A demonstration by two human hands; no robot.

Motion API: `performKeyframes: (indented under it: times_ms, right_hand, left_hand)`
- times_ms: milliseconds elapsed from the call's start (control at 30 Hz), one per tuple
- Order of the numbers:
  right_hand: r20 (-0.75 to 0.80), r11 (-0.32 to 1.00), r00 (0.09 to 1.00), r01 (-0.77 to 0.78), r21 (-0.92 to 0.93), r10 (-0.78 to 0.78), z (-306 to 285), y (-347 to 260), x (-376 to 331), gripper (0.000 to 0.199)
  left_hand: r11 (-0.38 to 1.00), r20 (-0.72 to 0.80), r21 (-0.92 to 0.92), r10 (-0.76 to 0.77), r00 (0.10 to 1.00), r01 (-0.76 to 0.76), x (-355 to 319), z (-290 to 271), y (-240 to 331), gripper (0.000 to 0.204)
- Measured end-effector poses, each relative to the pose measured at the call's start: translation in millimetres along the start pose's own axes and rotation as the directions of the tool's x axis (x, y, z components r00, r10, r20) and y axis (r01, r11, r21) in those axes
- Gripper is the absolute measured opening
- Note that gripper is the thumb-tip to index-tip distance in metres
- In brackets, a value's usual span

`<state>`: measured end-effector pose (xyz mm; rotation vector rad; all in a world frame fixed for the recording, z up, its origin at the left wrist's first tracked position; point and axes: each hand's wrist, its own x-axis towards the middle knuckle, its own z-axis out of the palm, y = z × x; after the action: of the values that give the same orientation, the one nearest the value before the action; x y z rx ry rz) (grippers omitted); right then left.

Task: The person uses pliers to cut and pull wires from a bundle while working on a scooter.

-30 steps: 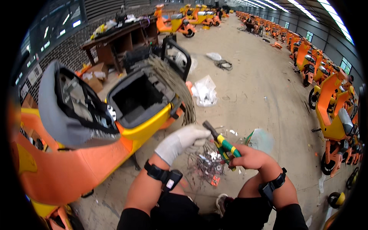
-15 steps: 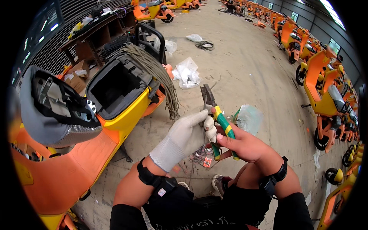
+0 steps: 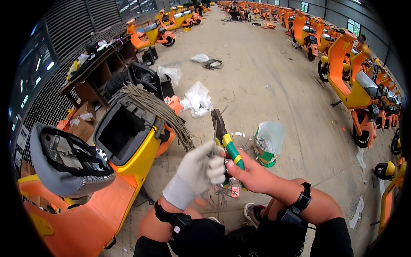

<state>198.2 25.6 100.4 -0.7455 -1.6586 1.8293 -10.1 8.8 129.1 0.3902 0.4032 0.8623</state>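
Concrete floor [image 3: 248, 81] below: right hand [image 3: 252, 174] grips green-and-yellow-handled pliers [image 3: 232, 151]; curled, gloved left hand [image 3: 193, 168], contents unclear, best placed clear of their jaws.

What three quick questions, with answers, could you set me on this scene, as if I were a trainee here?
1. True or false: the person's left hand is bare.
2. Multiple choice: which hand grips the green-and-yellow handles of the pliers? a) left; b) right; c) neither.
3. Open or shut: how does the grey seat stand on the scooter at the person's left?

Key:
1. False; it wears a pale glove.
2. b, the right hand.
3. Open.
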Motion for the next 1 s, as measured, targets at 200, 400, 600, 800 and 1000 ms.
performKeyframes:
  times_ms: [200,400,600,800,1000]
  right_hand:
    - [-0.057,0.986,0.991,0.124,0.109,-0.118,-7,-9,1,0.061]
    - [-0.067,0.994,0.998,0.005,-0.113,-0.013,-14,-17,-8,0.072]
    - [0.060,0.918,0.997,0.067,-0.391,-0.048,-13,-2,-12,0.080]
    - [0.155,0.915,0.988,0.076,-0.396,-0.015,-20,-4,-6,0.069]
    - [0.231,0.956,0.966,-0.045,-0.290,0.115,-38,10,2,0.073]
  left_hand:
    - [0.918,-0.061,0.373,0.167,0.984,-0.133,-7,-17,-11,0.040]
    - [0.895,-0.126,0.408,0.252,0.959,-0.182,-22,-19,1,0.041]
    - [0.961,-0.085,0.271,0.084,0.993,-0.058,-31,-22,-2,0.043]
    - [0.998,0.113,0.056,0.034,0.993,-0.041,-25,-34,-8,0.045]
    - [0.927,-0.066,0.370,0.097,0.993,-0.066,-19,-26,2,0.044]
